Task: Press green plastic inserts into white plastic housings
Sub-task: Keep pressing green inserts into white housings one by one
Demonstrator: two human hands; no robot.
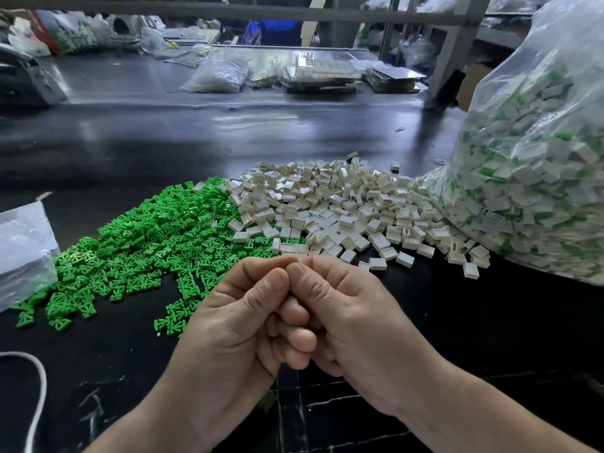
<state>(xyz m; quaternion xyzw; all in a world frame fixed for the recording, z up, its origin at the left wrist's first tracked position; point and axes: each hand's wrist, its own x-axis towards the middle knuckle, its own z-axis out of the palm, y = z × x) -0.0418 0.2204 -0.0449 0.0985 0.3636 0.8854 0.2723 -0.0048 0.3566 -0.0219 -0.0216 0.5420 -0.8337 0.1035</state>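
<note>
The left hand [235, 322] and right hand [346, 315] are pressing together, thumbs meeting; what each grip is clamping, I cannot tell. Loose green plastic inserts [140, 243] and white box-shaped plastic housings [343, 207] are lying heaped on the black surface [490, 322] beyond. Pressing blind is risking a skewed, jammed insert.

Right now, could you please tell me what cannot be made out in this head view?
All from the head view:
- whatever sits between the left hand and right hand: hidden by their curled fingers.
- the big bag of parts: cut off by the right edge.
- the clear bag: cut off by the left edge, contents lost in glare.
- the trays at the back: too blurred to identify.
</note>
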